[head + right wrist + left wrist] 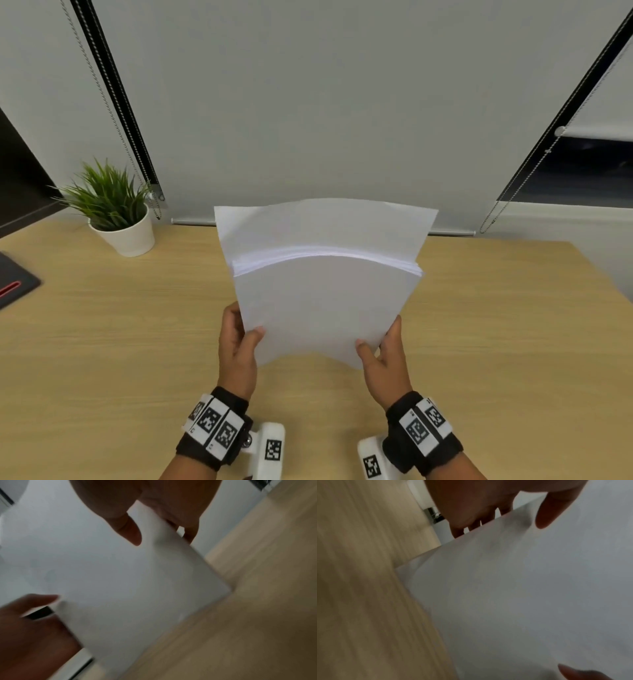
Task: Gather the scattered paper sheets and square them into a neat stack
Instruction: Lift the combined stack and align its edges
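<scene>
Your paper stack (325, 301) stands upright above the bench (120, 342) at centre, bowed, with rear sheets riding higher than the front ones. Those raised sheets could slip sideways or fan out if either pinch loosens. Your left hand (238, 346) grips the 7 o'clock corner, your right hand (385, 359) the 5 o'clock corner. A potted plant (113, 209) sits at 10 o'clock.

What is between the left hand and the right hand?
The paper stack lies between them: the left hand grips its left edge, the right hand its right edge. The head view shows this.
</scene>
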Demonstrator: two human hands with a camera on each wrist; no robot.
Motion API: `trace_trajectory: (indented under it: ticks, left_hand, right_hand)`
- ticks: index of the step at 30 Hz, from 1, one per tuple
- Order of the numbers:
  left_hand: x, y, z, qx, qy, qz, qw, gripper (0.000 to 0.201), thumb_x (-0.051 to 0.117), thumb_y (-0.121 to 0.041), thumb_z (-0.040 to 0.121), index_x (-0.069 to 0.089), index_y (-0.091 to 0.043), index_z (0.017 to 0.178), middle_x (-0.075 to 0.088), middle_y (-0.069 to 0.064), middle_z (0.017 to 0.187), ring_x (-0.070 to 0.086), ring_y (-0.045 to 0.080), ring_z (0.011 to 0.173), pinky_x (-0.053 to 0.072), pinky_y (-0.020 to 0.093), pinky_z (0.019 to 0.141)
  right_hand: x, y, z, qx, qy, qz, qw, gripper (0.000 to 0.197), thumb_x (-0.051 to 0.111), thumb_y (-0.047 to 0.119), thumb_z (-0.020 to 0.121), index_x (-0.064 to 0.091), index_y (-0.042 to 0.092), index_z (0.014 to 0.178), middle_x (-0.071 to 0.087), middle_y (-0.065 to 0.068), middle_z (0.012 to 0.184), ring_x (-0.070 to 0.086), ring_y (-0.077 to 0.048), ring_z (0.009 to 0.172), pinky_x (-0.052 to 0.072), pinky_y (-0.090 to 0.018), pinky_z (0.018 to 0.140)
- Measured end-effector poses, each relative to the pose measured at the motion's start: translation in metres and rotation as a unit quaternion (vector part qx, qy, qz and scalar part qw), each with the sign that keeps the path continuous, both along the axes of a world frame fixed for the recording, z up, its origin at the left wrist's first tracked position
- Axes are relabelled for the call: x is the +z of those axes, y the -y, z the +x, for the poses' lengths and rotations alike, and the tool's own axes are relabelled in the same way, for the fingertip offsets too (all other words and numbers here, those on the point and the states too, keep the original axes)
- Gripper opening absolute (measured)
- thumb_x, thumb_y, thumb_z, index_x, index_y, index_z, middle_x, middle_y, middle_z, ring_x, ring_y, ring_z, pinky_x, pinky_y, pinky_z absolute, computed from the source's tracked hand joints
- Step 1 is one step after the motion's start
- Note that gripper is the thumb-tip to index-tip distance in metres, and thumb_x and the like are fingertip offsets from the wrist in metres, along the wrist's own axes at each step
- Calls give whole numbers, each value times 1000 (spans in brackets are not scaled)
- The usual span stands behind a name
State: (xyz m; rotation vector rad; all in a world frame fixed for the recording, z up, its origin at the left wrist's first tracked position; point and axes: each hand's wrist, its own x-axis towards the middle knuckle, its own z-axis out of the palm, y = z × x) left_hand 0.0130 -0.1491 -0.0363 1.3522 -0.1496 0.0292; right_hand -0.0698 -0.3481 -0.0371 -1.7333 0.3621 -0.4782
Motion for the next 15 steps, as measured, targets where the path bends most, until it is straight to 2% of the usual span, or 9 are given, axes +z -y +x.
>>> trace_trajectory:
  ticks: [3, 5, 6, 7, 8, 10, 11, 13, 15]
  left_hand:
    - [14, -3, 5, -19, 40, 23, 999, 36, 47, 2, 79, 53, -16, 109, 71, -14, 95, 64, 2, 89, 52, 18, 78]
    - [16, -1, 8, -8, 26, 47, 999, 25, 55, 13, 84, 54, -7, 100, 71, 8, 89, 66, 19, 84, 50, 20, 72]
    - [17, -1, 10, 9, 12, 55, 998, 24, 59, 15, 82, 54, -2, 98, 65, 22, 90, 62, 32, 83, 48, 15, 68]
    - [15, -2, 13, 9, 13, 53, 998, 27, 62, 13, 79, 55, 2, 102, 63, 26, 89, 60, 37, 82, 48, 11, 67]
    - [12, -3, 16, -2, 12, 43, 999, 29, 63, 8, 76, 58, -1, 103, 69, 15, 86, 62, 32, 81, 51, 12, 70]
    - [10, -6, 21, -19, -10, 48, 999, 23, 60, 3, 75, 62, -14, 90, 75, -8, 78, 67, 16, 79, 53, 27, 75]
    - [7, -8, 23, -20, -18, 51, 998, 23, 59, 3, 75, 61, -17, 85, 75, -13, 74, 68, 9, 76, 51, 31, 76]
    - [5, -7, 25, -21, -22, 47, 998, 24, 56, -2, 72, 62, -19, 87, 75, -13, 78, 69, 5, 76, 53, 29, 77]
    - [5, -6, 25, -24, -18, 55, 998, 27, 56, -1, 73, 63, -21, 91, 76, -13, 81, 68, 7, 80, 55, 21, 75]
  right_hand:
    - [7, 9, 5, 25, 6, -9, 1000, 69, 55, -13, 84, 34, 43, 118, 55, 18, 117, 55, 18, 101, 42, 0, 83]
    - [7, 15, 8, 58, -15, -13, 998, 70, 55, -13, 83, 33, 42, 120, 53, 21, 118, 53, 21, 102, 42, 0, 84]
    - [4, 19, 8, 68, -35, -14, 997, 71, 57, -11, 83, 33, 44, 119, 54, 21, 119, 53, 20, 103, 43, -3, 85]
    - [-1, 23, 7, 77, -57, -13, 995, 69, 59, -9, 82, 35, 43, 121, 55, 20, 120, 55, 17, 105, 46, -9, 88]
    - [-7, 26, 5, 90, -88, -16, 992, 63, 62, -5, 82, 40, 38, 123, 58, 16, 120, 57, 11, 107, 49, -18, 93]
    - [-20, 27, 3, 120, -155, -40, 980, 47, 65, 2, 82, 52, 26, 121, 64, 6, 119, 60, -1, 109, 49, -34, 101]
    - [-26, 27, 2, 126, -176, -42, 975, 39, 65, 5, 83, 56, 25, 115, 66, 4, 117, 61, -3, 108, 48, -35, 102]
    - [-35, 29, 2, 139, -198, -34, 970, 29, 67, 8, 84, 59, 30, 102, 67, 6, 108, 61, -1, 101, 50, -31, 97]
    - [-35, 31, 6, 119, -212, -41, 969, 5, 68, 17, 84, 64, 18, 86, 69, 8, 85, 63, 1, 78, 55, -31, 82]
